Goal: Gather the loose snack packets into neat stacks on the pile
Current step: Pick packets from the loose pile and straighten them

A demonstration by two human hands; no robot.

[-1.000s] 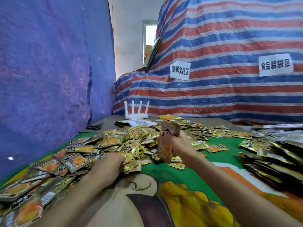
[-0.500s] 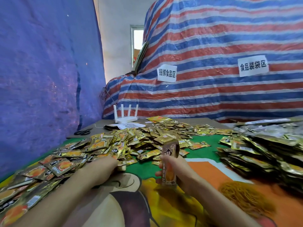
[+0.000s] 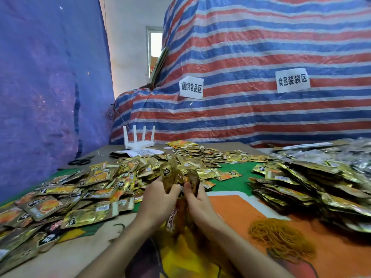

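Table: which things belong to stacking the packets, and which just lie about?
In the job: loose gold foil snack packets; stacked packet pile; packet bunch gripped by left hand and right hand.
Lying about: white four-antenna router; black scissors; yellow rubber-band tangle.

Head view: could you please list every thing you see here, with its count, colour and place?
loose snack packets: many, gold and orange, spread over the table's left and middle
stacked packets: many, gold, pile at right
held packets: a few, brown-gold, between both hands
rubber bands: one heap, yellow, near right
router: one, white, far edge
scissors: one pair, black, far left
paper signs: two, white, on striped tarp
left hand: one, gripping held packets
right hand: one, gripping held packets
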